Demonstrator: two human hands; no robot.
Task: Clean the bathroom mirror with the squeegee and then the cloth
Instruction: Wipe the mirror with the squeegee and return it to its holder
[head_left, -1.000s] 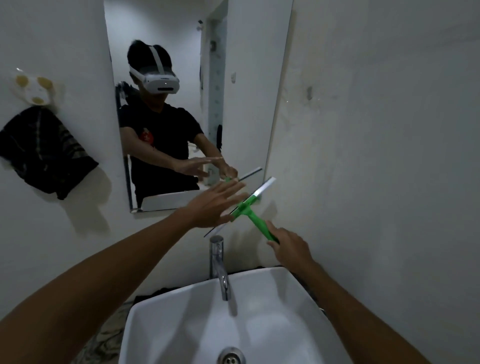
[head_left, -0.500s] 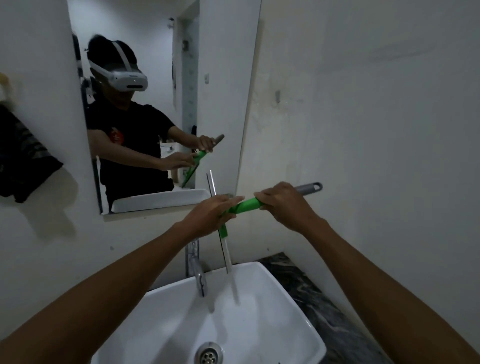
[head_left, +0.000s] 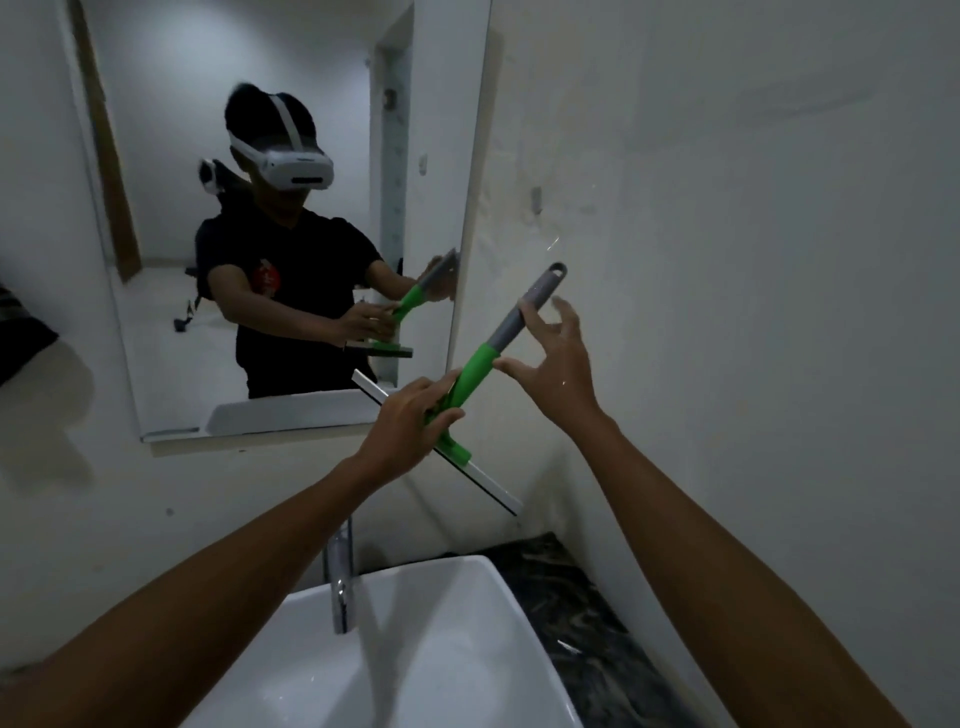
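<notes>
No writing is readable. The left hand (head_left: 410, 423) is clamped on the green squeegee (head_left: 470, 382) near its blade, just right of the mirror (head_left: 171, 332) above the sink (head_left: 498, 597). The right hand (head_left: 561, 371) is spread wide, fingertips touching the handle.

Nothing here can be read. The only mark of the sort is a small red emblem (head_left: 268, 279) on the chest of the dark shirt reflected in the mirror (head_left: 291, 218), too blurred to make out as letters or a logo. The squeegee (head_left: 470, 384), the white headset (head_left: 291, 163) in the reflection and the wall show no legible print, brand or number.
</notes>
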